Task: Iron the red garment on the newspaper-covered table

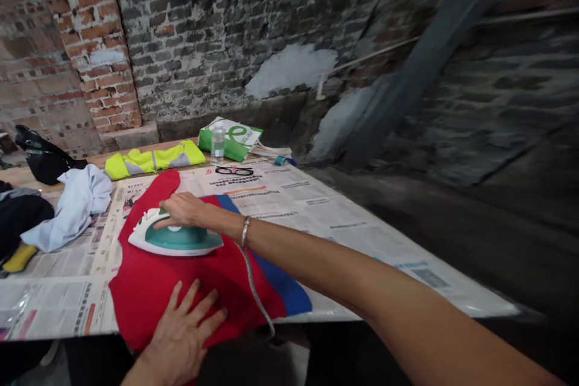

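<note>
A red garment [158,280] with a blue part [280,283] along its right side lies spread over the newspaper-covered table, its lower end hanging past the near edge. Wrapped round the handle of a white and teal clothes iron [190,242], my right hand [183,210] keeps it on the upper part of the red cloth, the tip pointing right. The iron's grey cord [251,283] runs down over the garment and off the near edge. With fingers spread, my left hand [181,332] rests flat on the red cloth near that edge, below the iron.
Behind the garment lie a folded yellow reflective vest [156,158], a clear bottle [218,146], a green and white bag [235,145] and black-framed glasses [234,171]. Crumpled light blue cloth [75,205], dark clothes [22,217] and a yellow sponge-like piece [20,258] are at left. Brick walls stand behind.
</note>
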A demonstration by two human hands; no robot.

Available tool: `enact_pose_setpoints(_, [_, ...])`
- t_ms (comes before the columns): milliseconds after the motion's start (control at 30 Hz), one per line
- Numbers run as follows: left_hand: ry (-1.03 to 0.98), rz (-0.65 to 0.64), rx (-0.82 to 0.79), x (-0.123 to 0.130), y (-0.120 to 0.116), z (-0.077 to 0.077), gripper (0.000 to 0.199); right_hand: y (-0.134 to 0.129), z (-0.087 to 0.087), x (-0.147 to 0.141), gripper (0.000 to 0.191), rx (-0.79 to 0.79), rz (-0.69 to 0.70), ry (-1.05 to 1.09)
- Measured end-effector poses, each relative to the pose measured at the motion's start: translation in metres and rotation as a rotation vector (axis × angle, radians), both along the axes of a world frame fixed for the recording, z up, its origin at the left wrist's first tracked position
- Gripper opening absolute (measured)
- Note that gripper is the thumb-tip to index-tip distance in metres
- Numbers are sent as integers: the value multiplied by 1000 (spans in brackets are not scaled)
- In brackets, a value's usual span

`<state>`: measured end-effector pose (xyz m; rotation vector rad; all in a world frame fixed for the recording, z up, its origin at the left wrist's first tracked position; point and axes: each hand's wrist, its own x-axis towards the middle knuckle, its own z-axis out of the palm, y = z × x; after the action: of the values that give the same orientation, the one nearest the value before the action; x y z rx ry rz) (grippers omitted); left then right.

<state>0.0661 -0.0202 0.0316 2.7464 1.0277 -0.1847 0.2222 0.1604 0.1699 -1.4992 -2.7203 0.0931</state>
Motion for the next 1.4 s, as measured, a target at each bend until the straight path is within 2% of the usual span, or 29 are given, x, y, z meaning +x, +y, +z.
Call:
enact_pose_setpoints(100, [-4,23,-38,-17,-8,6,108,3,-12,21,72,46,-158,10])
enact_pose_setpoints(233, [-24,38,-92,-32,-14,16,109,10,-18,62,68,62,-351,-32])
enact_pose_setpoints(333, [-99,54,-132,-36,-14,24,97,-2,-21,89,68,27,-415,-26])
enact_pose_setpoints(400, [-168,61,-187,-39,-8,30,80,-18,-23,103,68,12,-440,-11])
enact_pose_setpoints(467, [-252,110,-210,-42,5,35,62,-35,-24,113,67,-6,-443,-6])
enact_pose_setpoints(533, [-328,199,-161,-45,24,38,54,-50,-24,119,64,-30,-434,-13])
enact_pose_setpoints(600, [-359,281,-62,-43,47,37,55,-60,-23,122,63,-48,-431,-19])
enact_pose_setpoints(700, [-293,333,57,-30,77,29,62,-62,-21,122,66,-32,-459,-8])
enact_pose_setpoints(833, [-155,336,117,-6,92,16,69,-46,-18,116,71,21,-525,20])
enact_pose_setpoints(967, [-144,317,186,-1,86,13,67,-29,-16,110,65,64,-585,41])
enact_pose_setpoints(1067, [-105,350,227,-20,72,8,69,-29,-13,111,63,72,-565,39])
enact_pose_setpoints(1167, [-99,427,363,-57,50,-7,70,-46,-10,118,63,16,-469,33])
enact_pose_setpoints(1267, [-137,492,552,-93,28,-24,68,-72,-9,124,59,-72,-307,28])
enact_pose_setpoints(1333, [-147,515,618,-106,17,-31,69,-90,-8,124,55,-113,-211,20])
enact_pose_setpoints(1400, [-140,532,622,-108,12,-31,69,-105,-9,119,51,-118,-167,6])
